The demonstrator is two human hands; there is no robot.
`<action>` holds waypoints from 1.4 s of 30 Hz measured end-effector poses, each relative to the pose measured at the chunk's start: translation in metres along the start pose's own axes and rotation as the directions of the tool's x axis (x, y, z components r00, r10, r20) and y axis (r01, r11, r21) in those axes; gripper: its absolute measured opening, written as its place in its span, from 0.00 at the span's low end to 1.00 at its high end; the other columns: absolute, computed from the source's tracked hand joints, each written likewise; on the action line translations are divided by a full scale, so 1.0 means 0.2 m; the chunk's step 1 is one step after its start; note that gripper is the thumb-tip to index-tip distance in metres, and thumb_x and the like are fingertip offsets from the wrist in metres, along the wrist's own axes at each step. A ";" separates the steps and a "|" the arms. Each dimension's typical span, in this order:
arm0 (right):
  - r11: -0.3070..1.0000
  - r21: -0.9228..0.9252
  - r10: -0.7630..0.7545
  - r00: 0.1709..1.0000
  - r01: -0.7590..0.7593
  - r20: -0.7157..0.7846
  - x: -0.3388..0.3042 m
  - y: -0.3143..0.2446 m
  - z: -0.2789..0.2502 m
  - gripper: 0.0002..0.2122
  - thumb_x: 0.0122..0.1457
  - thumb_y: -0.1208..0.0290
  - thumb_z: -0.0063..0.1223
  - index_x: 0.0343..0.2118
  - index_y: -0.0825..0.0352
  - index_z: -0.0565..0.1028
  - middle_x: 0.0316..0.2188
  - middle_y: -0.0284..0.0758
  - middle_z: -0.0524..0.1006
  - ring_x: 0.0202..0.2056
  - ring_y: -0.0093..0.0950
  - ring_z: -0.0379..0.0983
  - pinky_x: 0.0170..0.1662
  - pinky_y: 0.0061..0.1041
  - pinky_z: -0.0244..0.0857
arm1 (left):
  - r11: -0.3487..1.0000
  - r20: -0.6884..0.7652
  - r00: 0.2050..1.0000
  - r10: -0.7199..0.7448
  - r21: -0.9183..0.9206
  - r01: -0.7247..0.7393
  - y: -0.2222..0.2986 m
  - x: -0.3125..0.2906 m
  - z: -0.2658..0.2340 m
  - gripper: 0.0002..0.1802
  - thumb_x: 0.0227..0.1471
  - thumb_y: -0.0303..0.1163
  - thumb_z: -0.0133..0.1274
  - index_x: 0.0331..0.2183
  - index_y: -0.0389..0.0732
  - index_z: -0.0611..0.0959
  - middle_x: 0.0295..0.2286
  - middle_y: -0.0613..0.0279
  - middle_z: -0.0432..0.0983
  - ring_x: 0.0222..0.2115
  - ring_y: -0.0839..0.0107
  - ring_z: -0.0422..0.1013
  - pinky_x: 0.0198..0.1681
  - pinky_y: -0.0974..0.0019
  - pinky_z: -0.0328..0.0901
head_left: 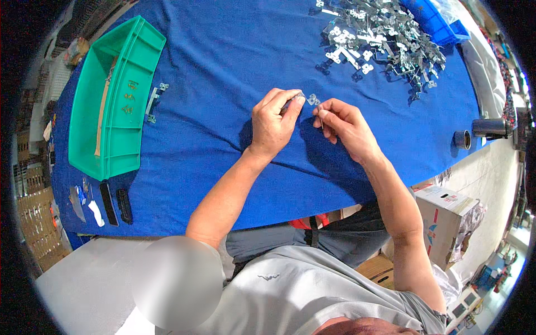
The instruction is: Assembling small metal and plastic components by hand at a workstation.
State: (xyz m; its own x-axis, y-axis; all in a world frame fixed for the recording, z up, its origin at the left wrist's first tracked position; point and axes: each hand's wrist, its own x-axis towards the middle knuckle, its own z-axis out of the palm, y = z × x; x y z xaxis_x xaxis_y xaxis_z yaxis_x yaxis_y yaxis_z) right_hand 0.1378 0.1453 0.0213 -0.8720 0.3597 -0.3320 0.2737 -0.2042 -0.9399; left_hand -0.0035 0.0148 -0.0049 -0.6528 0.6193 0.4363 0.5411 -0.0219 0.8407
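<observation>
Above the blue cloth, my two hands are close together at the middle. The fingers of my left hand (272, 121) are pinched on a small silvery metal bracket (314, 100), whose lobed end shows in the gap between the hands. My right hand (347, 127) has its thumb and forefinger pressed together beside that end. Something thin and dark shows under its fingertips, too small to name. Most of the bracket is hidden by my left fingers. One similar bracket (152, 102) lies by itself on the cloth at the left.
A green plastic crate (124, 139) stands at the left. Far right, a large heap of metal brackets (385, 42) lies beside a blue bin (432, 22). A dark cylinder (462, 139) is near the right edge. Black strips (108, 204) lie at the near left. Below the table's right side is a carton (444, 215).
</observation>
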 end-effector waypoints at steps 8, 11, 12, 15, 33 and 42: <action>0.997 -0.074 -0.028 0.999 0.026 -0.028 0.00 -0.01 0.00 0.09 0.68 0.65 0.49 0.37 0.66 0.75 0.27 0.26 0.76 0.23 0.13 0.65 0.24 0.15 0.59 | 1.000 0.007 1.000 0.026 0.002 -0.026 -0.01 0.00 0.00 0.06 0.55 0.29 0.60 0.34 0.36 0.85 0.26 0.58 0.78 0.21 0.68 0.73 0.24 0.66 0.67; 0.997 -0.072 -0.044 0.999 0.041 -0.031 0.00 0.00 0.00 0.09 0.68 0.65 0.49 0.36 0.65 0.75 0.26 0.26 0.76 0.23 0.13 0.65 0.24 0.15 0.60 | 1.000 0.005 1.000 0.026 -0.010 -0.026 -0.01 0.00 0.01 0.06 0.55 0.29 0.60 0.34 0.36 0.85 0.25 0.58 0.78 0.21 0.68 0.73 0.24 0.66 0.66; 0.997 -0.072 -0.044 0.999 0.041 -0.030 0.00 -0.01 0.01 0.09 0.68 0.65 0.49 0.36 0.65 0.75 0.26 0.26 0.76 0.23 0.13 0.65 0.24 0.15 0.60 | 1.000 0.003 1.000 0.028 -0.008 -0.028 -0.01 0.00 0.01 0.06 0.55 0.29 0.60 0.34 0.37 0.85 0.26 0.58 0.78 0.22 0.68 0.73 0.24 0.66 0.66; 0.994 -0.103 -0.053 0.997 0.047 -0.053 0.00 -0.01 0.01 0.08 0.67 0.67 0.50 0.36 0.66 0.75 0.26 0.26 0.75 0.23 0.14 0.66 0.26 0.16 0.61 | 1.000 0.016 1.000 0.012 0.004 -0.012 0.00 -0.01 0.00 0.06 0.55 0.30 0.60 0.34 0.37 0.85 0.26 0.57 0.78 0.22 0.67 0.74 0.24 0.65 0.67; 0.934 -0.325 -0.203 0.969 0.148 -0.142 0.01 0.01 0.02 0.07 0.63 0.71 0.55 0.39 0.69 0.75 0.27 0.31 0.73 0.26 0.18 0.70 0.27 0.20 0.66 | 0.996 0.090 0.995 0.047 0.067 -0.053 0.01 -0.01 0.01 0.07 0.53 0.29 0.60 0.33 0.36 0.86 0.28 0.54 0.80 0.27 0.58 0.78 0.30 0.60 0.71; 0.983 -0.157 -0.121 0.972 0.090 -0.200 0.00 -0.01 -0.02 0.09 0.66 0.66 0.51 0.38 0.67 0.75 0.26 0.27 0.75 0.25 0.15 0.65 0.27 0.17 0.61 | 0.999 0.024 1.000 -0.012 0.030 0.011 0.00 -0.01 0.00 0.07 0.54 0.30 0.60 0.34 0.36 0.85 0.27 0.55 0.79 0.25 0.61 0.77 0.28 0.62 0.70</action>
State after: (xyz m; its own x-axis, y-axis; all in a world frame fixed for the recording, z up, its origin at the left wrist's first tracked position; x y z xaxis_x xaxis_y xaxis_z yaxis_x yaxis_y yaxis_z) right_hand 0.1387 0.1503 0.0224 -0.8000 0.5562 -0.2250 0.2541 -0.0256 -0.9668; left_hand -0.0026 0.0140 -0.0058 -0.6464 0.6379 0.4187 0.5494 0.0082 0.8355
